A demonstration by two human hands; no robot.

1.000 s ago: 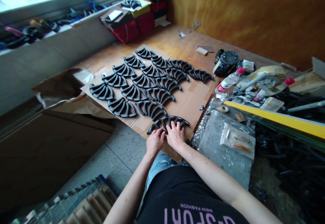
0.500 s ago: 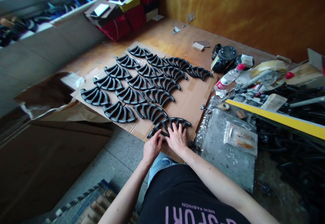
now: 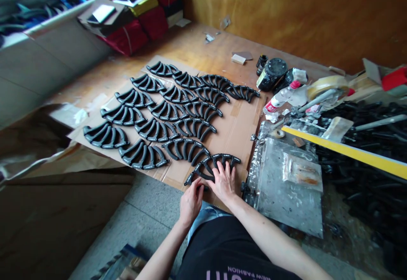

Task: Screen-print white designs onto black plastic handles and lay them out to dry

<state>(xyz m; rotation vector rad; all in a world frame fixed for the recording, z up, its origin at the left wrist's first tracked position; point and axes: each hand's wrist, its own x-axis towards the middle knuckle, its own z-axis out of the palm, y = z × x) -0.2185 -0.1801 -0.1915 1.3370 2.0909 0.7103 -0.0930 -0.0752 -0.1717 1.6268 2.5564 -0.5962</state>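
Both bare forearms slanted forward and inward, wrists near each other. The left hand was curled, thumb and index close together; whether they pinched anything could not be told. The right hand lay palm down, fingers spread over a glossy black, curved, ribbed fan-shaped piece, which arched ahead of both hands' fingers. Beyond the fingers, similar black fan-shaped pieces lay in rows on a flat brown cardboard sheet.
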